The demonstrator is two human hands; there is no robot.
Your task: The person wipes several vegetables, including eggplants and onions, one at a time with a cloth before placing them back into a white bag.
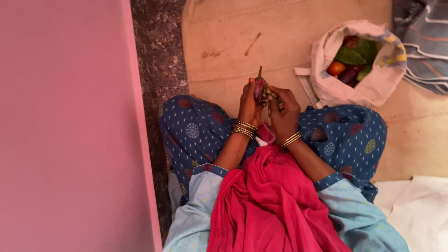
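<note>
A small purple eggplant [259, 87] with a green stem pointing up is gripped in my left hand [248, 105] above my lap. My right hand [283, 112] is closed next to it, fingers pressed against the eggplant's side around some small pale bits; whether it holds a tool is hidden. Both wrists wear gold bangles. I sit cross-legged in blue patterned trousers, with a red scarf hanging down my front.
A white cloth bag [373, 88] lies open at the upper right, holding green, red and purple vegetables. A beige mat [224, 42] covers the floor ahead. A pink wall [65, 126] stands at my left, a striped cloth [424, 42] at far right, white fabric [420, 210] at lower right.
</note>
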